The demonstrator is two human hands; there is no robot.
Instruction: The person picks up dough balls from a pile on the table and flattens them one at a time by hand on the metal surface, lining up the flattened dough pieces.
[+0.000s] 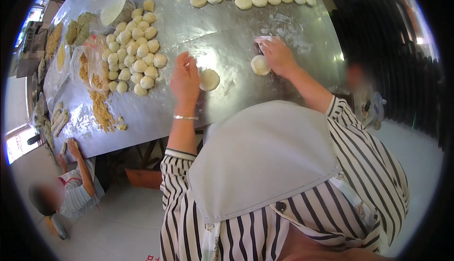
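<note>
My left hand (184, 80) is over the metal table, fingers loosely bent, with a bracelet on the wrist. Close against its right side lies a flat round of dough (209, 80). Farther right, my right hand (278, 56) is beside a second dough round (260, 65) and covers a little of its right edge. Its fingers point left past that round and look whitish at the tips; whether they pinch anything is hidden. Left of my left hand sits a large group of filled-looking dough balls (132, 49), packed close together.
Flattened dough rounds (259, 0) line the far side in two rows. Crumbly yellow filling (100, 110) and a plastic bag (95, 62) lie left, near a tub of pale powder (112, 12). A co-worker (76, 190) handles dough at the left corner. Another person (355, 76) is at right.
</note>
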